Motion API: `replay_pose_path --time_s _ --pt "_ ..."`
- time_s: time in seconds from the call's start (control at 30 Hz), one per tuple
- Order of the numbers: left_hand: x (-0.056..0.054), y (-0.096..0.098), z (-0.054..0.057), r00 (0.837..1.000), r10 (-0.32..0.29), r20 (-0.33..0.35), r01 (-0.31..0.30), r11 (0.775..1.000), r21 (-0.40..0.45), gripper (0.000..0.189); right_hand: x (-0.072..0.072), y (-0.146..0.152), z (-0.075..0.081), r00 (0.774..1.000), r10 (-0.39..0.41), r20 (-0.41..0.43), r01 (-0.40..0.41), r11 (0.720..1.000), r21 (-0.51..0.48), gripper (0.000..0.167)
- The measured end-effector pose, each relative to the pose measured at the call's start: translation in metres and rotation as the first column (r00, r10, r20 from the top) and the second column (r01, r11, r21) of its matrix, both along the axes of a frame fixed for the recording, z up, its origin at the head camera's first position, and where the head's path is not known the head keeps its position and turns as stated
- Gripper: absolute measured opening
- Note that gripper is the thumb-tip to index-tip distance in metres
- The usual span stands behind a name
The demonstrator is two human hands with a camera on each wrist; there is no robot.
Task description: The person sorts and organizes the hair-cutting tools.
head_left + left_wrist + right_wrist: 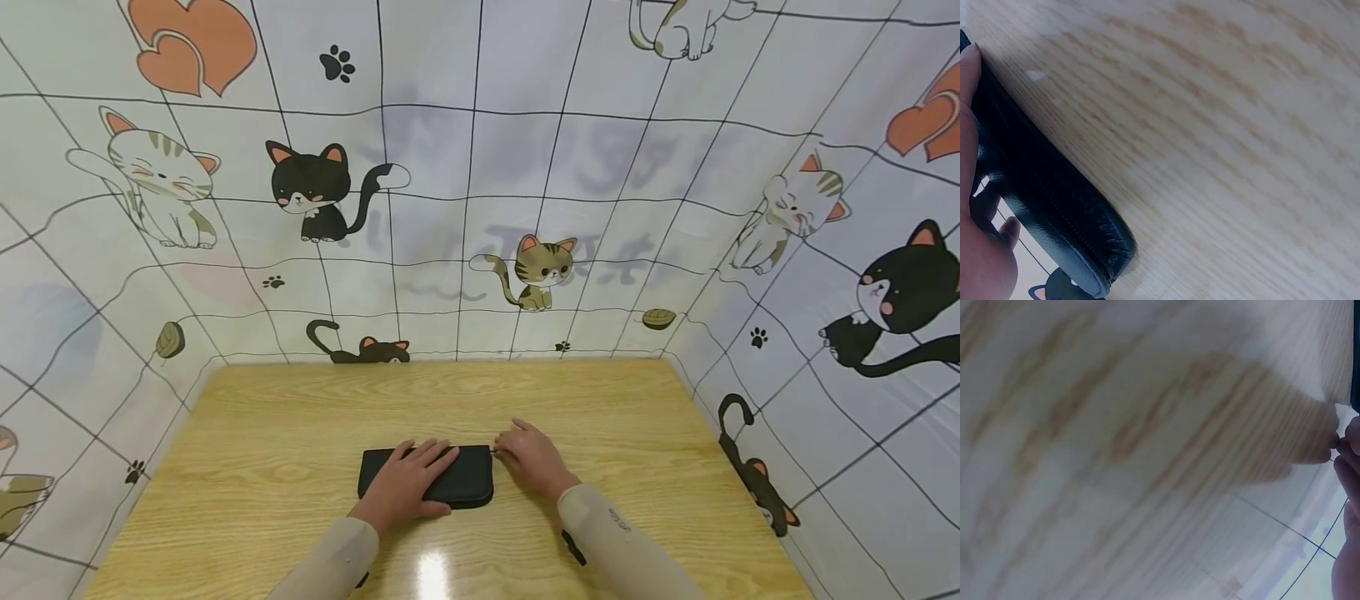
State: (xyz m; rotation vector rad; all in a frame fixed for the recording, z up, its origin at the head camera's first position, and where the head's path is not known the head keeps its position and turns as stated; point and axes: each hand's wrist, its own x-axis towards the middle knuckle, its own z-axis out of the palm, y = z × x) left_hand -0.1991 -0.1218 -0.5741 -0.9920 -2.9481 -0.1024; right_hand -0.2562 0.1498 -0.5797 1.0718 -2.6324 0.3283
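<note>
A black, rectangular, leather-like zippered case [474, 482] is positioned on the pale wood-grain tabletop [285, 408], roughly midway between its left and right edges, well apart from the back edge. The case is pressed by the left hand [405, 485], fingers extended. At the case's far right corner, a small dark tab [494, 452] is pinched by the right hand [536, 458].

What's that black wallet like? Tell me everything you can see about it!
The black wallet is a long rectangle with a rounded near right corner and a slightly shiny, leather-like cover. Stitching runs along its side. It lies flat on the wooden table. The left hand rests across its top, and the right hand pinches a small dark zip pull at its far right corner. Whether it is fully zipped doesn't show.
</note>
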Motion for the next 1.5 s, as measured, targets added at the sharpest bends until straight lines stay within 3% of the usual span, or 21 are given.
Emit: replay_pose_path --time_s 0.53,0.87,1.33,1.5 --pt "0.001 0.000 0.004 1.000 0.004 -0.006 -0.004 1.000 -0.009 0.087 0.003 0.011 0.006 0.997 0.069 0.019 -0.069 0.997 0.038 0.007" --pt "0.000 0.000 0.003 1.000 0.004 -0.026 -0.004 1.000 -0.015 0.086 0.003 0.014 0.002 0.990 0.127 -0.069 -0.125 0.992 0.024 0.006" --pt "-0.001 0.004 0.000 0.998 0.028 -0.060 -0.029 0.999 -0.018 0.086 0.006 0.016 0.004 0.977 0.172 -0.124 -0.171 0.985 0.022 0.007" --pt "-0.002 0.005 0.000 0.998 0.040 -0.041 -0.040 0.999 -0.010 0.086 0.007 0.017 0.004 0.978 0.171 -0.120 -0.170 0.985 0.025 0.008"
